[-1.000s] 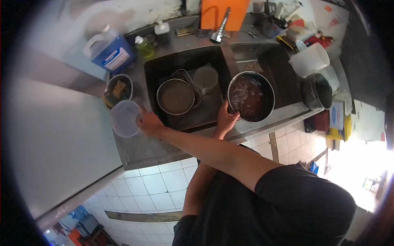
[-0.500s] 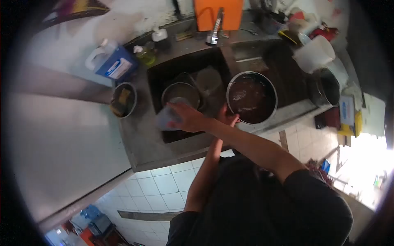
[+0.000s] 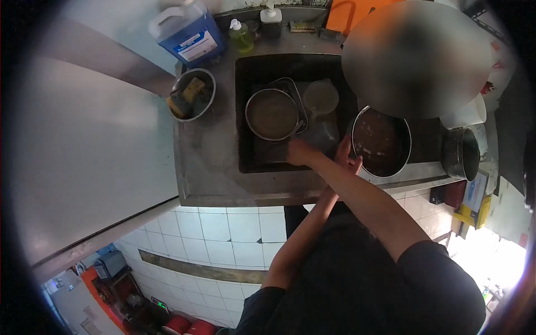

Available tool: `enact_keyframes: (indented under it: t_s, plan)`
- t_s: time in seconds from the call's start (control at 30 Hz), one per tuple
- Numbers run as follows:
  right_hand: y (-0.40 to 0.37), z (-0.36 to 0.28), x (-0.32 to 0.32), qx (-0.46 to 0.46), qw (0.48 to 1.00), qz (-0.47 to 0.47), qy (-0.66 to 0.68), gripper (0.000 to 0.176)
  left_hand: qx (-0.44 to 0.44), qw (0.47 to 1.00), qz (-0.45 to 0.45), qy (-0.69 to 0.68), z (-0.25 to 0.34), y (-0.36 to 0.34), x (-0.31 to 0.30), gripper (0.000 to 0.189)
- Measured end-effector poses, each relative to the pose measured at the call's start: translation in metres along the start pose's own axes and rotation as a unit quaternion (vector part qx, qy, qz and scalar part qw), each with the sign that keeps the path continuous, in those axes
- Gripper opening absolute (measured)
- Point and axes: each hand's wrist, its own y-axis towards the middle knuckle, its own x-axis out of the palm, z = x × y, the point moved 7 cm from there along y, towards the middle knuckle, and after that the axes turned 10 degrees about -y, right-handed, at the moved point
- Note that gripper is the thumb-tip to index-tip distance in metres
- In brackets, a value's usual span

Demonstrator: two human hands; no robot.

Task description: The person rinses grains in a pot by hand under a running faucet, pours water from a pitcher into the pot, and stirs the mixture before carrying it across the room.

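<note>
Seen from above, a person in a dark top stands at a steel counter (image 3: 206, 167) with both arms crossed in front of them. The right hand (image 3: 298, 152) reaches across into the black sink (image 3: 248, 156). Its grip is closed around a clear plastic container (image 3: 322, 134), held low over the basin floor, probably so that anything spilling from it lands in the sink rather than on the counter. The container is hazy against the dark basin, so its tilt is hard to judge. The left hand (image 3: 346, 159) passes under that arm to the near rim of a wide pot (image 3: 410, 146) of dark liquid on the sink's right edge. It seems to be steadying the pot, but I cannot tell whether its grip is closed on the rim or only resting there. Just left of the container, a metal bowl (image 3: 248, 111) of murky water sits on a tray (image 3: 296, 89). On the counter left of the sink, a small bowl (image 3: 214, 89) holds sponges, handy to the basin. A blue jug (image 3: 187, 30) and a green bottle (image 3: 241, 34) stand behind it against the wall (cleaning supplies, by the look of them). A dark pot (image 3: 460, 153) and a white bucket (image 3: 466, 114) crowd the far right. The counter is worn, dull metal, and white tiles (image 3: 223, 229) cover the front below it.
</note>
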Motion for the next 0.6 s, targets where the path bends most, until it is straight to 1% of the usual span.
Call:
enact_keyframes:
  t_s: [0.03,0.07,0.1,0.13,0.17,0.2,0.23,0.27,0.3,0.33,0.37,0.4,0.43,0.47,0.5,0.53,0.57,0.6]
  plan:
    - [0.006,0.011,0.008,0.005,1.0,-0.002,-0.004,0.04,0.04,0.999,0.021,-0.006,0.002,0.001,0.002,0.068]
    - [0.009,0.03,0.007,0.083,0.995,0.046,-0.017,0.041,0.083,0.996,0.043,-0.012,0.004,0.003,0.0,0.068]
    - [0.014,0.046,0.006,0.157,0.983,0.091,-0.03,0.042,0.085,0.995,0.048,-0.017,-0.001,0.004,-0.002,0.068]
    - [0.016,0.049,0.001,0.157,0.983,0.086,-0.04,0.042,0.098,0.994,0.046,0.03,-0.007,0.005,-0.002,0.069]
    - [0.011,0.055,-0.005,0.208,0.974,0.069,-0.06,0.044,0.105,0.99,0.046,0.078,-0.012,0.003,0.0,0.07]
    - [0.01,0.062,-0.009,0.257,0.962,0.053,-0.079,0.047,0.101,0.991,0.053,0.072,-0.019,0.003,0.001,0.07]
    - [0.026,0.078,0.005,0.257,0.962,0.047,-0.083,0.047,0.147,0.98,0.07,0.115,-0.02,0.001,0.002,0.072]
    - [0.057,0.1,0.023,0.213,0.973,0.077,-0.053,0.049,0.197,0.963,0.085,0.16,-0.018,0.001,0.0,0.073]
    - [0.083,0.111,0.036,0.168,0.98,0.108,-0.021,0.051,0.198,0.963,0.087,0.158,-0.018,0.004,-0.005,0.073]
    - [0.099,0.116,0.047,0.168,0.98,0.104,-0.023,0.051,0.175,0.97,0.069,0.154,-0.016,0.003,-0.004,0.075]
    - [0.11,0.121,0.055,0.192,0.976,0.105,0.012,0.051,0.152,0.976,0.051,0.151,-0.014,0.003,-0.004,0.076]
    - [0.119,0.13,0.061,0.218,0.969,0.109,0.048,0.051,0.151,0.976,0.049,0.149,-0.009,0.001,-0.004,0.076]
    - [0.124,0.127,0.065,0.22,0.968,0.109,0.048,0.051,0.097,0.992,0.037,0.071,-0.01,0.001,-0.005,0.077]
    - [0.121,0.127,0.07,0.277,0.953,0.121,0.028,0.047,0.045,0.999,0.024,-0.007,-0.009,0.002,-0.004,0.079]
    - [0.117,0.125,0.075,0.331,0.934,0.134,0.008,0.043,0.048,0.999,0.023,-0.006,0.0,-0.001,-0.006,0.079]
    - [0.121,0.121,0.077,0.331,0.932,0.144,0.01,0.043,0.076,0.993,0.03,0.089,0.014,-0.002,-0.012,0.079]
    - [0.129,0.118,0.077,0.303,0.941,0.149,-0.002,0.04,0.108,0.977,0.038,0.181,0.021,-0.001,-0.017,0.08]
    - [0.13,0.124,0.083,0.286,0.947,0.142,-0.013,0.037,0.118,0.975,0.031,0.188,0.014,0.0,-0.012,0.08]
